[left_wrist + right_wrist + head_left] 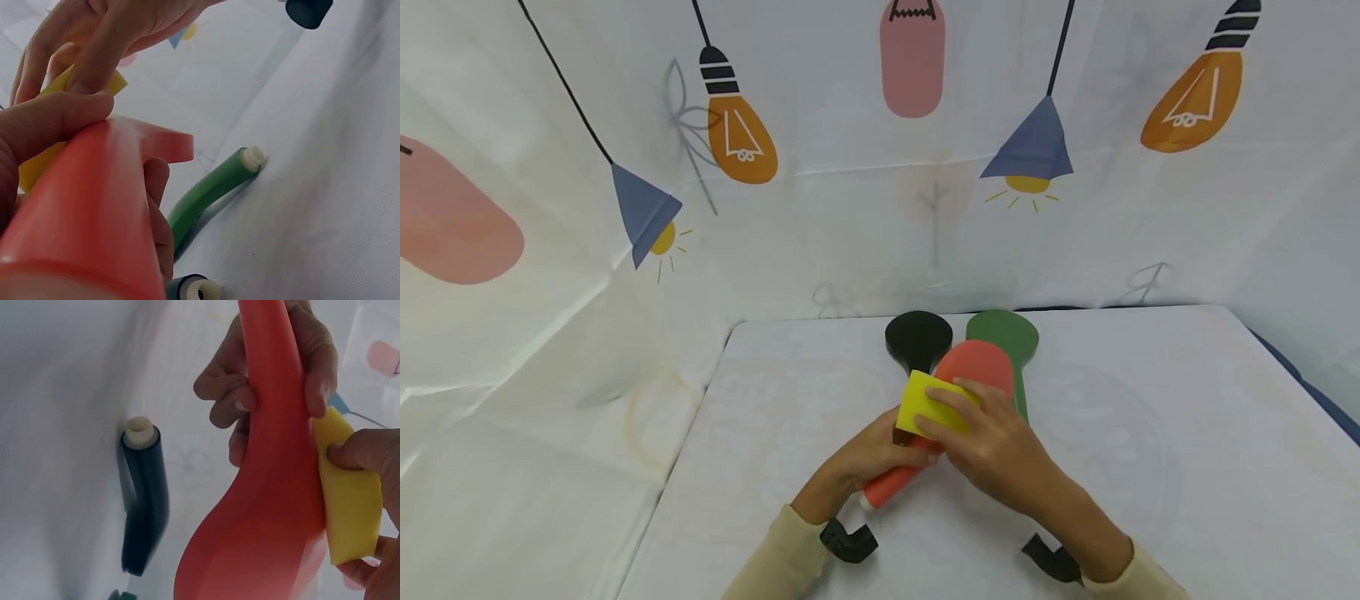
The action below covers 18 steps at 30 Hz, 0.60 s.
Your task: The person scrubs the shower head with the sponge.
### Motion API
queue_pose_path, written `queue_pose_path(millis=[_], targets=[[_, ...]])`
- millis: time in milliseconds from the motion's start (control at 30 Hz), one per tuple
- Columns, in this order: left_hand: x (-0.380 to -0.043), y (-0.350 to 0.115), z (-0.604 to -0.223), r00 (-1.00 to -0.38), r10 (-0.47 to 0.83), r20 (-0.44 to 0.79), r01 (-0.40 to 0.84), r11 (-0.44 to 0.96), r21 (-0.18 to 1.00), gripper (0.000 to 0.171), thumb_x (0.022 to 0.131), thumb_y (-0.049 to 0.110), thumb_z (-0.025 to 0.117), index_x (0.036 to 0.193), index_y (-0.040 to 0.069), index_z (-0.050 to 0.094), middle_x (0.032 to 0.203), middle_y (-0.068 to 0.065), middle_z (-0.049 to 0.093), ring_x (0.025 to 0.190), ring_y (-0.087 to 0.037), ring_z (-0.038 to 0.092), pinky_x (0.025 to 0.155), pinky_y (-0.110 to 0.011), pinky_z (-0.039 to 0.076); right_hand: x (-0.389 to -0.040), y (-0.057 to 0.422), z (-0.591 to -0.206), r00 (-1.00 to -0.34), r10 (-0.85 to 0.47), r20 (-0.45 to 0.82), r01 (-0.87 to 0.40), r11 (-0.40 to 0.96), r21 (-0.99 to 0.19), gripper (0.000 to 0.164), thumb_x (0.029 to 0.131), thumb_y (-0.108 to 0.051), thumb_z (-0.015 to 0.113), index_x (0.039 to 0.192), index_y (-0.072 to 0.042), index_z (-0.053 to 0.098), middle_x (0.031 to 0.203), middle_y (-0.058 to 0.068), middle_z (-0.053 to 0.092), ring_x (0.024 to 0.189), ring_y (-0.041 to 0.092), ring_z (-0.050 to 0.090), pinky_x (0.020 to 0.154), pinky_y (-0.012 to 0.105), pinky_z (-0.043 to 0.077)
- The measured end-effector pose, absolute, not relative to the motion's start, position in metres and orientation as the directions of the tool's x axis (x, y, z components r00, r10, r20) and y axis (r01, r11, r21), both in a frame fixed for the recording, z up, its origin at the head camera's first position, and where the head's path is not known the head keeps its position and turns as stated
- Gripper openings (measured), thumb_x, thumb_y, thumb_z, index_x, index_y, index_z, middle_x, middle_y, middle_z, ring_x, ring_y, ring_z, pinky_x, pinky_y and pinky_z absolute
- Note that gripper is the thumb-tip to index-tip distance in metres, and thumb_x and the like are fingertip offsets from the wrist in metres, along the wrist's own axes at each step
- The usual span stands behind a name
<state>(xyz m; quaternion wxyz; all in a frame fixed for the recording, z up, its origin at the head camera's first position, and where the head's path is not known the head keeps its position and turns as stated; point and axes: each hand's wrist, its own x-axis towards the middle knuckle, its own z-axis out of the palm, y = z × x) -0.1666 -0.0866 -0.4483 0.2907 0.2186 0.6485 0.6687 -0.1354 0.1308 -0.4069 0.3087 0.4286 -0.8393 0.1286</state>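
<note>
A small screened-off table space; whether it belongs to a home, a lab or an office cannot be told. White sheeting (850, 233), creased at left, hangs beyond the far edge of a white table (1150, 517), printed with orange bulbs (741, 142), blue lamps (1030, 146) and pink rounded shapes (913, 75).

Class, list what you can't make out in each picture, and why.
Head view: part of the handle of the black spoon, behind the yellow sponge.
Left wrist view: the near end of the red spoon, cut by the bottom edge.
Right wrist view: its wide end, cut by the bottom edge.
</note>
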Motion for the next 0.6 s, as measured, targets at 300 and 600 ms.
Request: queue_pose_path(millis=[300, 600], targets=[[-0.165, -0.087, -0.446, -0.738, 0.665, -0.11, -0.073, 0.084, 0.994, 0.057, 0.089, 0.015, 0.07, 0.141, 0.02, 0.046, 0.128, -0.007, 0.056, 0.114, -0.022, 0.055, 0.091, -0.034, 0.052, -0.139, 0.137, -0.404, -0.436, -0.608, 0.663, -0.796, 0.605, 0.031, 0.039, 0.083, -0.015, 0.077, 0.121, -0.023, 0.071, 0.135, 0.012, 0.059, 0.122, 0.039, 0.052, 0.095, 0.05, 0.053], [-0.164, -0.089, -0.442, -0.744, 0.659, -0.115, -0.027, 0.142, 0.99, 0.058, 0.087, 0.018, 0.071, 0.14, 0.019, 0.048, 0.126, -0.005, 0.058, 0.109, -0.019, 0.057, 0.091, -0.033, 0.051, -0.143, 0.143, -0.4, -0.427, -0.58, 0.694, -0.791, 0.612, 0.024, 0.032, 0.088, -0.016, 0.071, 0.12, -0.02, 0.072, 0.133, 0.014, 0.06, 0.121, 0.041, 0.052, 0.097, 0.053, 0.05]])
